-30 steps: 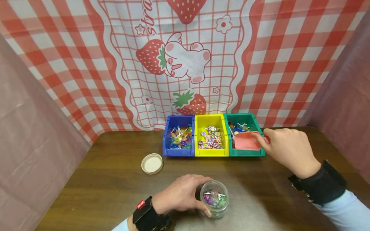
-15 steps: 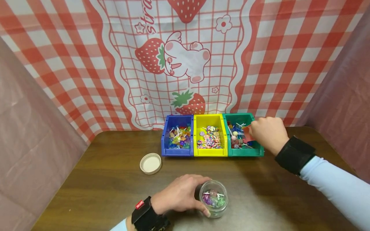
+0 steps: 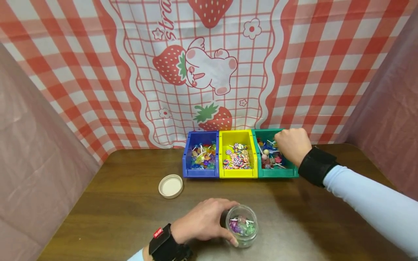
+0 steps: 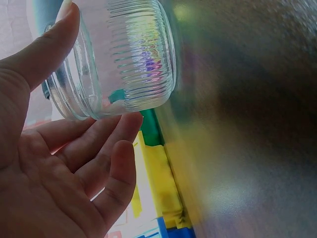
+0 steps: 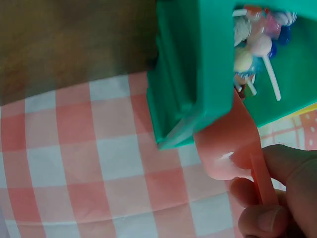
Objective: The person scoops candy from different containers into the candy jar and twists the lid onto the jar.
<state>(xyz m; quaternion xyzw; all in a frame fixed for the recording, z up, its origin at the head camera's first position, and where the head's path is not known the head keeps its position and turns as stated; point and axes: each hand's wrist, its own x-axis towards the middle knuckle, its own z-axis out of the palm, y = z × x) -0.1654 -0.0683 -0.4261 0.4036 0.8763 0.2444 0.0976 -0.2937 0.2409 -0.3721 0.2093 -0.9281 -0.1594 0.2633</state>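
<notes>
My left hand (image 3: 207, 221) grips a ribbed clear glass jar (image 3: 242, 237) standing on the table, thumb on one side and fingers on the other. Inside the jar lie purple, green and pink candies with white sticks. Over the right side of the green bin (image 3: 277, 173) is my right hand (image 3: 292, 145). In the right wrist view it holds a pink scoop (image 5: 230, 144) by the handle, the scoop's front dipping into the bin beside small lollipops (image 5: 261, 45). The head view hides the scoop behind the hand.
A yellow bin (image 3: 238, 173) of swirl lollipops and a blue bin (image 3: 200, 173) of colourful candies adjoin the green one. A pale round lid (image 3: 171, 186) lies on the table (image 3: 124, 206) left of the jar. A checked cloth (image 3: 303, 72) hangs behind.
My right hand has moved left and away from me over the green bin, taking the pink scoop down into it and out of the head view. The left hand and jar stay in place.
</notes>
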